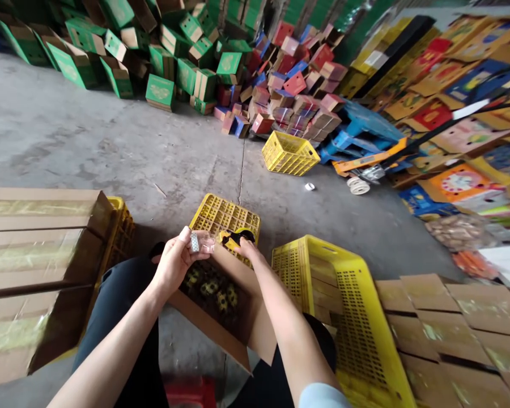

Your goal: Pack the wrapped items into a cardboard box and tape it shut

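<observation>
My left hand (176, 258) pinches a small clear plastic piece (204, 243) with a white dotted patch, held above the box; I cannot tell if it is a packet or a strip of tape. Close beside it, my right hand (249, 248) is closed around a yellow and black tape dispenser (228, 239). Below both hands, between my knees, is a cardboard box (261, 317) with its flaps up. Several yellow and dark items (221, 297) lie inside, too shadowed to name. An upturned yellow crate (225, 212) stands just beyond the box.
Taped cartons (38, 243) are stacked at left. At right, a yellow crate (361, 306) holds flat cardboard, next to more closed cartons (459, 328). Farther off are another yellow crate (289, 153), a pallet jack (369, 161), blue pallets (361, 127) and heaped green boxes (159, 90).
</observation>
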`<state>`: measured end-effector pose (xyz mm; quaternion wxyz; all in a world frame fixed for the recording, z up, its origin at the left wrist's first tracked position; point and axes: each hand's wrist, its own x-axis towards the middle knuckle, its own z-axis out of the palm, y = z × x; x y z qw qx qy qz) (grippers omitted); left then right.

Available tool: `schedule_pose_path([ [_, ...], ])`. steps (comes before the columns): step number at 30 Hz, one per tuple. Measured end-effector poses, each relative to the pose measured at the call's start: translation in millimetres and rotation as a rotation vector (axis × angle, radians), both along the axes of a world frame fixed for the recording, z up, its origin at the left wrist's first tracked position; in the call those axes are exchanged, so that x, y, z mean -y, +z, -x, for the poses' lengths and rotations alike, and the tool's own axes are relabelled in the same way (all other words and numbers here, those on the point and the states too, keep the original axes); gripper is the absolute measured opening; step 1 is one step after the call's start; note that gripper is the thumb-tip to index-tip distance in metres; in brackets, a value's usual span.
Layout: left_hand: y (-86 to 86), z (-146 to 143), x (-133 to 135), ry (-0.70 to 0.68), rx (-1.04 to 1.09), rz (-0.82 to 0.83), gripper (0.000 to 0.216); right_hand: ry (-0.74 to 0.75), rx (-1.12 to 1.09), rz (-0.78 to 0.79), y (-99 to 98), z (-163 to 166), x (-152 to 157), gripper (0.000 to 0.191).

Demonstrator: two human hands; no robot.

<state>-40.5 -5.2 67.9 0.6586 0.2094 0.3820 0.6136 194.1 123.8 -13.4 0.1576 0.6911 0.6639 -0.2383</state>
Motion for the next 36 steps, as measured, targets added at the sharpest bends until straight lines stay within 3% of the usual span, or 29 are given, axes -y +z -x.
schedule_pose_path([
  [4,1.7,-7,-4,-0.112,0.077,-0.018,0.057,-0.019,-0.169,-0.075,29.4,-1,11,0.035],
  [7,1.0,-14,-1,-0.178,0.129,-0.039,0.055,-0.023,-0.419,-0.098,65.0,6,38,0.055],
  [10,-3.0,-19,5,-0.215,0.14,-0.043,0.054,-0.189,-1.138,0.071,96.0,14,82,0.073],
  [12,-6.9,-20,9,-0.232,0.103,-0.038,0.057,-0.292,-1.332,0.021,108.3,17,112,0.061],
  [14,-11.0,-20,14,-0.242,0.034,-0.036,0.061,-0.401,-1.394,-0.138,113.2,17,137,0.049],
  [17,-16.1,-24,22,-0.241,-0.073,-0.053,0.067,-0.469,-1.361,-0.379,112.0,12,162,0.04],
  [20,-18.6,-29,31,-0.244,-0.15,-0.073,0.071,-0.439,-1.252,-0.562,110.2,8,177,0.036],
  [24,-18.0,-28,42,-0.295,-0.215,-0.13,0.075,-0.342,-1.052,-0.643,112.1,4,191,0.035],
  [26,-17.1,-24,46,-0.32,-0.236,-0.171,0.076,-0.305,-0.976,-0.612,110.9,-3,195,0.04],
  [29,-16.1,-14,49,-0.258,-0.25,-0.217,0.078,-0.41,-0.957,-0.552,101.7,-20,200,0.058],
  [31,-16.0,-8,48,-0.199,-0.261,-0.23,0.079,-0.447,-0.853,-0.447,90.8,-30,202,0.054],
  [34,-16.5,-3,47,-0.2,-0.294,-0.261,0.08,-0.216,-0.441,-0.12,69.3,-31,201,0.034],
  [36,-16.7,-4,46,-0.221,-0.319,-0.285,0.078,-0.138,-0.288,-0.013,52.4,-22,197,0.034],
])
